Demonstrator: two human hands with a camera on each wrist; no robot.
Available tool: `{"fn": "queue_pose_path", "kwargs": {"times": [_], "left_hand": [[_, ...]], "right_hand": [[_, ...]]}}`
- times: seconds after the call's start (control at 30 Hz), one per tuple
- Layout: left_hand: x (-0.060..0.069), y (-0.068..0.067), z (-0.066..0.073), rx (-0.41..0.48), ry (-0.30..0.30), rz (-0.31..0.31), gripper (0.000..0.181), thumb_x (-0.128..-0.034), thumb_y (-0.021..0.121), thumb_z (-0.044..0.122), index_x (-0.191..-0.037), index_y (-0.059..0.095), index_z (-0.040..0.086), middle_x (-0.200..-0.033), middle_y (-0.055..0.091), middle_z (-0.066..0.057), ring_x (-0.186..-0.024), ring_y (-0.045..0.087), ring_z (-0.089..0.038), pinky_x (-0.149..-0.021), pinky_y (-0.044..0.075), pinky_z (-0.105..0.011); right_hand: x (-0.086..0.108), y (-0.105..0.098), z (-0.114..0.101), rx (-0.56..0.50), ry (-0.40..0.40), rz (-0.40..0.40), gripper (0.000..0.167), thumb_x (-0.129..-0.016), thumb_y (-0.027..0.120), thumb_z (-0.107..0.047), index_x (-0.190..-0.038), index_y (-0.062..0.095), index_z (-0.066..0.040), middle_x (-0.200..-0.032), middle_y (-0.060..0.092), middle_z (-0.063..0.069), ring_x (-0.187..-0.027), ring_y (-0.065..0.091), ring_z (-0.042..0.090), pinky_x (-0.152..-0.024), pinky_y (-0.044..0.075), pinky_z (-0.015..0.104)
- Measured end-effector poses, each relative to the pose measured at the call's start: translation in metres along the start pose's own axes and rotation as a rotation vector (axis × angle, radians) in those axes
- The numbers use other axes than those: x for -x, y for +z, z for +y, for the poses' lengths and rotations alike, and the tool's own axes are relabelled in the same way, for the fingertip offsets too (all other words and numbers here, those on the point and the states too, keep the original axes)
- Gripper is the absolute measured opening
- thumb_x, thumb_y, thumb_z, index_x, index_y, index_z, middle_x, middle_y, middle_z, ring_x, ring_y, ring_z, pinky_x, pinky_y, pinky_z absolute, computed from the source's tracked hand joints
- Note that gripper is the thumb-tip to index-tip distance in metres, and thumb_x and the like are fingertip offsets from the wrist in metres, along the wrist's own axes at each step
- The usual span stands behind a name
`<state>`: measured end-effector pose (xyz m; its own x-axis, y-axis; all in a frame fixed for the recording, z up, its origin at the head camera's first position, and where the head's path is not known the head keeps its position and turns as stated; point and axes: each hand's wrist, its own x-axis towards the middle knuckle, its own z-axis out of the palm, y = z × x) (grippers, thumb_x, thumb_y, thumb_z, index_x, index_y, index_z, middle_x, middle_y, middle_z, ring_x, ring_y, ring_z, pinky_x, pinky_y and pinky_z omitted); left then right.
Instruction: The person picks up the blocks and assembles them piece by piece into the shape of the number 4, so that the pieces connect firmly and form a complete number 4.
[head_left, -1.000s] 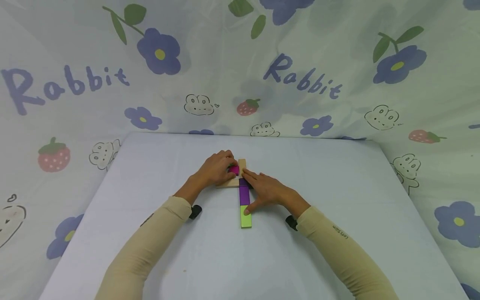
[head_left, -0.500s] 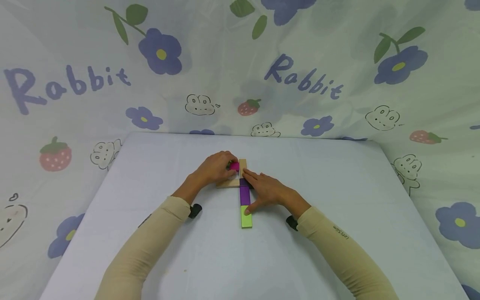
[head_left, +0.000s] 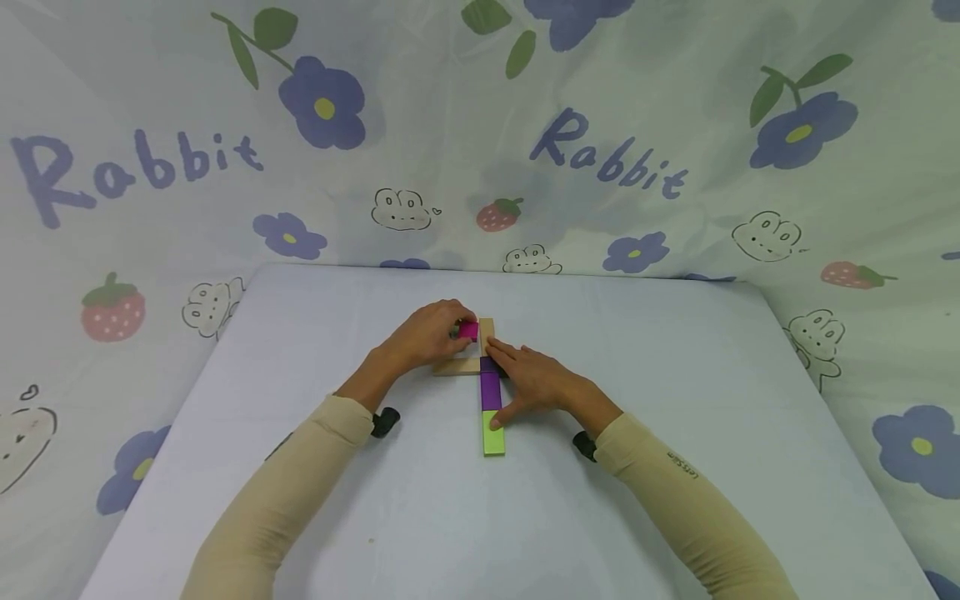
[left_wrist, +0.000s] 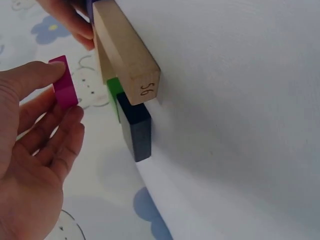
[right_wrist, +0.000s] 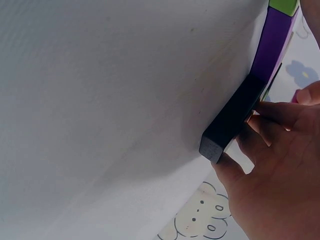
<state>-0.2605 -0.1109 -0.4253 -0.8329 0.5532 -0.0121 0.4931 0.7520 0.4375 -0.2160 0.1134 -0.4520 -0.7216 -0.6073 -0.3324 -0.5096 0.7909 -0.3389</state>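
Observation:
My left hand (head_left: 426, 333) pinches a magenta block (left_wrist: 65, 85) between thumb and fingers, held up apart from the other blocks. Right of it, a plain wooden block (head_left: 487, 333) lies lengthwise, and another plain block (head_left: 457, 367) extends leftward. A purple block (head_left: 490, 390) and a lime green block (head_left: 493, 442) continue the line toward me. My right hand (head_left: 536, 379) rests along this row with fingers extended, its thumb on the lime block. Its fingers touch a black block (right_wrist: 232, 112), mostly covered in the head view.
In the left wrist view, a green block (left_wrist: 114, 90) and a dark block (left_wrist: 136, 130) sit beyond the plain block marked 56. A white cloth (head_left: 637, 517) covers the table, with a printed rabbit-and-flower curtain (head_left: 450, 108) behind.
My left hand has shifted slightly away from me with the magenta block, uncovering more of the leftward plain block. The right hand stays in place.

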Motion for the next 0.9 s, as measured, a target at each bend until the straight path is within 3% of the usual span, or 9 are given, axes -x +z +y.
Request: {"fn": "queue_pose_path", "kwargs": {"times": [0.5,0.9], "left_hand": [[0.023,-0.015,0.001,-0.009,0.026,0.041,0.037,-0.0924,0.073,0.016,-0.126,0.068,0.002,-0.12,0.066,-0.009,-0.11,0.06,-0.026,-0.102,0.048,-0.044],[0.038,-0.018,-0.016,-0.018,0.013,0.071,0.039,-0.0906,0.075,0.016,-0.126,0.069,0.002,-0.119,0.067,-0.01,-0.109,0.061,-0.026,-0.101,0.049,-0.044]], "right_hand": [[0.0,-0.001,-0.002,-0.003,0.009,-0.012,0.128,-0.07,0.08,-0.071,-0.163,0.015,-0.013,-0.17,0.005,-0.002,-0.153,0.021,0.029,-0.122,0.017,0.044],[0.0,0.0,-0.001,-0.005,0.005,-0.013,0.127,-0.07,0.081,-0.07,-0.163,0.015,-0.013,-0.17,0.006,0.0,-0.153,0.019,0.028,-0.122,0.017,0.044]]}}
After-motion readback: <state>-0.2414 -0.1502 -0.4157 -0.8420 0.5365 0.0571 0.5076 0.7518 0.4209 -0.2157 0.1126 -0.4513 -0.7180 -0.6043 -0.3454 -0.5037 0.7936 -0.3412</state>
